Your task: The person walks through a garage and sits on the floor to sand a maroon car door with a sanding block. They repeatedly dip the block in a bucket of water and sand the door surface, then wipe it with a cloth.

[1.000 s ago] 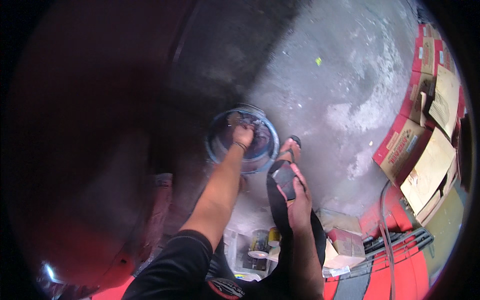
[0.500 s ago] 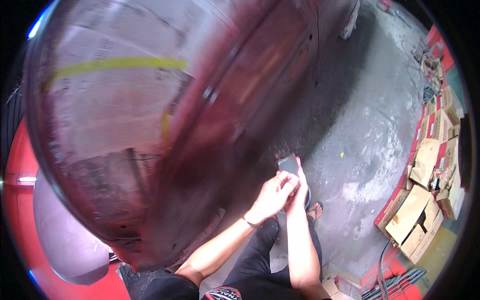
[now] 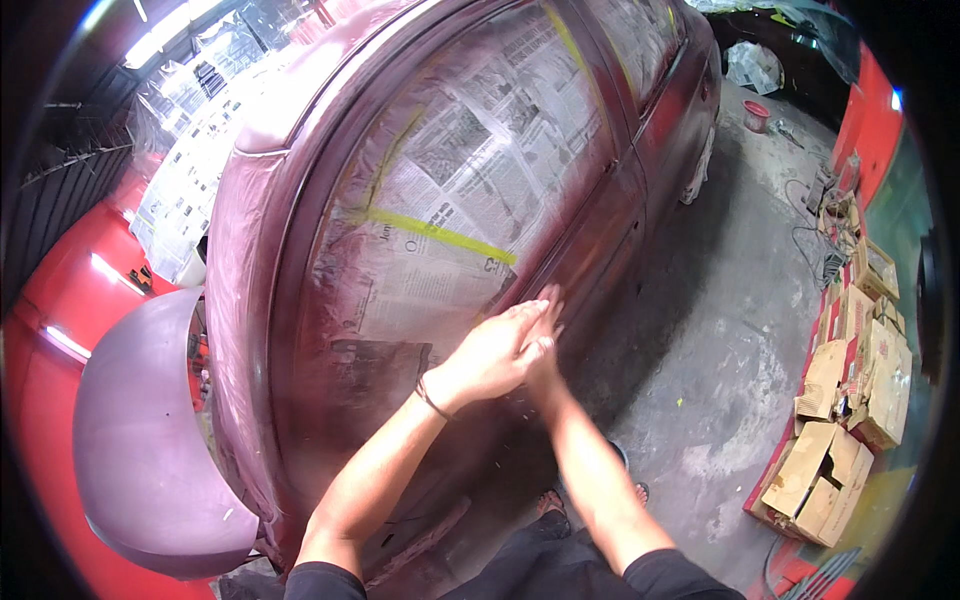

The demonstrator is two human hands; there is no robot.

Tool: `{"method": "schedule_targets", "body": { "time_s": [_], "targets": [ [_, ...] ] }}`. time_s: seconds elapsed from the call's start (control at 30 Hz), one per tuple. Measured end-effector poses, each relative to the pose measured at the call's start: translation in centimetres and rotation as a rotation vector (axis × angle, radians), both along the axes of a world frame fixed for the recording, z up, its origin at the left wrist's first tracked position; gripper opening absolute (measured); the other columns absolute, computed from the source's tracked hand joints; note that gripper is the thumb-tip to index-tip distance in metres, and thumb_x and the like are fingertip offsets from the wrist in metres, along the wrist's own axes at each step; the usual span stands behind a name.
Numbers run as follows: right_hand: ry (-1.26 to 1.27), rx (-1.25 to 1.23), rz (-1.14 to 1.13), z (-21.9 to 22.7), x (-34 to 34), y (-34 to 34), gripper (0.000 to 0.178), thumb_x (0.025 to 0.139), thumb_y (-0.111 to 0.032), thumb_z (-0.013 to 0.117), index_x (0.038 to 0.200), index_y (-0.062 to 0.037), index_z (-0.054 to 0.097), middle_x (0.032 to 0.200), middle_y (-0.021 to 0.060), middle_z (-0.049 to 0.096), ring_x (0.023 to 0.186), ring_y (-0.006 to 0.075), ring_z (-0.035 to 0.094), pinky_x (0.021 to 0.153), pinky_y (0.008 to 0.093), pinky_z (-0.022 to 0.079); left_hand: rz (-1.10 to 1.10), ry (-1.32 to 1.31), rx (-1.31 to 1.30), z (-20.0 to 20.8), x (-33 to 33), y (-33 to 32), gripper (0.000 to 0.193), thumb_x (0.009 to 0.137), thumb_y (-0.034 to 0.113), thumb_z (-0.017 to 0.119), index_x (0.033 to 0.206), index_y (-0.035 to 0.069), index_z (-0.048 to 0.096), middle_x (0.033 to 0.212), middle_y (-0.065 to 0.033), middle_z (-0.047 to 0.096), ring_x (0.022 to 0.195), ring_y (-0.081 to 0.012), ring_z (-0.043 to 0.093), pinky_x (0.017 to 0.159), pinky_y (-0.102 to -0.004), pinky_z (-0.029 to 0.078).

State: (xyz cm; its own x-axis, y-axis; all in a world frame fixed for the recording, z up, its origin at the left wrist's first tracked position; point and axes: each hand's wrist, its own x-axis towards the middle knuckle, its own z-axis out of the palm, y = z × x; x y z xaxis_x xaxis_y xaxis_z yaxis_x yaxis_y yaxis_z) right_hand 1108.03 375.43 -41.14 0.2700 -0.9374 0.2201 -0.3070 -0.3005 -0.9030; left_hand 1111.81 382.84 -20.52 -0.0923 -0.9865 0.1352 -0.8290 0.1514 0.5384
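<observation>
The fingers (image 3: 527, 314) of the left hand (image 3: 480, 362) lie close together and point up and away from me. The right hand (image 3: 542, 352) meets it, the two palms turned toward each other; its fingers are blurred, so I cannot tell how wide they are or whether anything is pinched between the hands. I see a dark wristband (image 3: 430, 396) on the left wrist.

Both hands are in front of the car (image 3: 588, 268), which fills the middle of my view in dull reddish purple; I cannot tell whether they touch its side. Newspaper (image 3: 535, 135) covers its windows, with yellow tape (image 3: 440, 236) crossing one of them. To the left I have a rounded purple panel (image 3: 160, 440) near the car's end. On my right, cardboard boxes (image 3: 815, 478) line the grey floor (image 3: 690, 340), and a red bucket (image 3: 756, 117) stands farther off.
</observation>
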Motion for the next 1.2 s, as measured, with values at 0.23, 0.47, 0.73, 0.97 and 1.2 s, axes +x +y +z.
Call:
{"method": "schedule_targets", "body": {
  "time_s": [0.23, 0.47, 0.73, 0.97, 1.2],
  "targets": [
    [-0.107, 0.100, 0.146, 1.9, 1.7, 8.9, 0.076, 0.114, -0.049, 0.039, 0.172, -0.0089, 0.009, 0.178, 0.0251, 0.005, 0.162, 0.0529, 0.005, 0.125, 0.0737, 0.010, 0.060, 0.092, 0.052, 1.7, 3.0, 0.9, 0.055, 0.104, 0.027, 0.063, 0.145, -0.009, 0.054, 0.145, -0.0302, 0.060, 0.136, -0.0427, 0.059, 0.117, -0.0459, 0.046],
    [0.041, 0.052, 0.014, 2.0, 0.1, -8.3, 0.085, 0.111, -0.055, 0.041, 0.171, -0.0043, 0.008, 0.178, 0.0239, 0.002, 0.162, 0.0512, 0.003, 0.126, 0.0738, 0.011, -0.096, 0.069, -0.038, 5.1, 1.1, -2.3, 0.058, 0.102, 0.027, 0.066, 0.146, -0.009, 0.054, 0.143, -0.0313, 0.061, 0.136, -0.0429, 0.058, 0.117, -0.0462, 0.045],
    [-0.025, 0.126, 0.030, 6.0, 1.7, 11.6, 0.075, 0.112, -0.040, 0.050, 0.171, -0.0091, 0.014, 0.178, 0.0205, 0.007, 0.164, 0.0444, 0.007, 0.126, 0.0692, 0.017, -0.108, -0.089, 0.063, 6.1, 2.9, 0.6, 0.052, 0.102, 0.029, 0.066, 0.143, -0.003, 0.060, 0.142, -0.0240, 0.065, 0.132, -0.0398, 0.062, 0.114, -0.0454, 0.049],
    [0.136, 0.172, 0.007, 5.3, -1.5, -11.0, 0.077, 0.113, -0.052, 0.030, 0.171, -0.0055, 0.011, 0.180, 0.0168, 0.003, 0.164, 0.0465, 0.004, 0.125, 0.0744, 0.013, -0.259, -0.237, -0.246, 15.6, 2.6, 0.3, 0.033, 0.091, 0.017, 0.070, 0.118, 0.000, 0.076, 0.117, -0.0189, 0.075, 0.110, -0.0367, 0.073, 0.100, -0.0454, 0.058],
    [0.096, 0.089, 0.154, 1.5, 1.9, 9.3, 0.077, 0.111, -0.041, 0.044, 0.170, -0.0009, 0.013, 0.179, 0.0219, 0.002, 0.162, 0.0530, 0.006, 0.122, 0.0773, 0.018, -0.220, -0.482, -0.482, 23.2, 7.7, -2.0, 0.018, 0.094, 0.020, 0.073, 0.105, 0.008, 0.080, 0.102, -0.0107, 0.076, 0.098, -0.0304, 0.074, 0.090, -0.0426, 0.061]
  ]
}}
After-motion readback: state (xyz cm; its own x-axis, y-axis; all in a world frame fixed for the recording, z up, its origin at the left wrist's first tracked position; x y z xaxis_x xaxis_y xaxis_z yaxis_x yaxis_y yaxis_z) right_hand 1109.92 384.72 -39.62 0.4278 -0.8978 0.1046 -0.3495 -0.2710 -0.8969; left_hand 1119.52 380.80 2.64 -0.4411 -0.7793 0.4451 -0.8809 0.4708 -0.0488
